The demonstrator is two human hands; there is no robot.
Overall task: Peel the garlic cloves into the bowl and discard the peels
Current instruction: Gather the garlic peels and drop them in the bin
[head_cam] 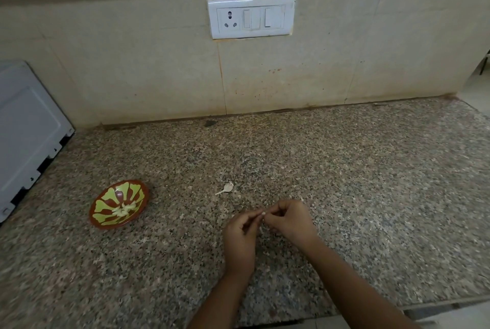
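The hands (261,221) mostly hide a pale garlic clove (263,214) pinched between them.

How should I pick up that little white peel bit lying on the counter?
Pinch the thin stalk end of the peel scrap, coming from above on its left side. It lies flat on the granite counter, apart from the bowl and both hands, and the stalk pokes out to the left, so two fingertips probably catch it more easily there than on the rounder part.

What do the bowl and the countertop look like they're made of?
Bowl: probably glazed ceramic or painted clay, judging by its brown rim and yellow-green pattern. Countertop: speckled granite by its mottled grain, seemingly polished.
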